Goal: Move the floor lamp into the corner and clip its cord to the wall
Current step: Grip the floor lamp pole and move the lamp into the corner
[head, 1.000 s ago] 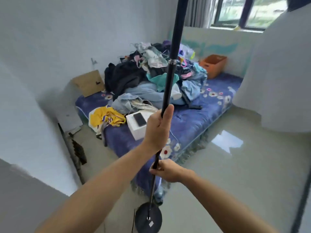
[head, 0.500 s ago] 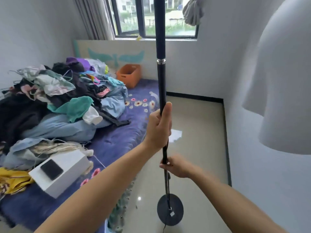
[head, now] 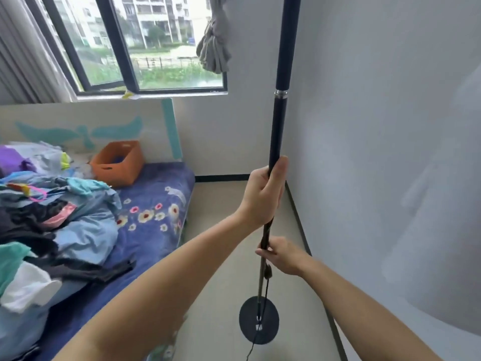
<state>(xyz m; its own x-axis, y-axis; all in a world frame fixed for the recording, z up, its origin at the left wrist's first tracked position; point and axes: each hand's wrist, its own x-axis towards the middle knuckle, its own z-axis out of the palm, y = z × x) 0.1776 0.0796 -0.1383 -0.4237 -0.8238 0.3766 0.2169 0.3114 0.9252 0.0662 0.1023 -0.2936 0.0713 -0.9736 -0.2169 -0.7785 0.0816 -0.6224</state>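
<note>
The floor lamp's black pole (head: 280, 121) stands nearly upright in front of me, running out of the top of the view. My left hand (head: 263, 195) grips the pole at mid height. Lower down, my right hand (head: 282, 254) is closed around the thinner part of the pole. The round black base (head: 259, 320) hovers over the floor tiles near the right wall. A thin black cord (head: 253, 345) trails from the base toward the bottom edge. The white lampshade (head: 429, 230) shows as a pale blur at the right.
A bed (head: 153, 212) with a blue flowered sheet fills the left, piled with clothes (head: 52, 217) and an orange basket (head: 118, 162). The room corner (head: 285, 182) lies behind the pole, under the window (head: 145, 48). A strip of bare floor runs between bed and right wall.
The view has swung right, from the bed toward the window corner. Both hands kept their hold and the lamp has travelled with them, closer to the right wall.
</note>
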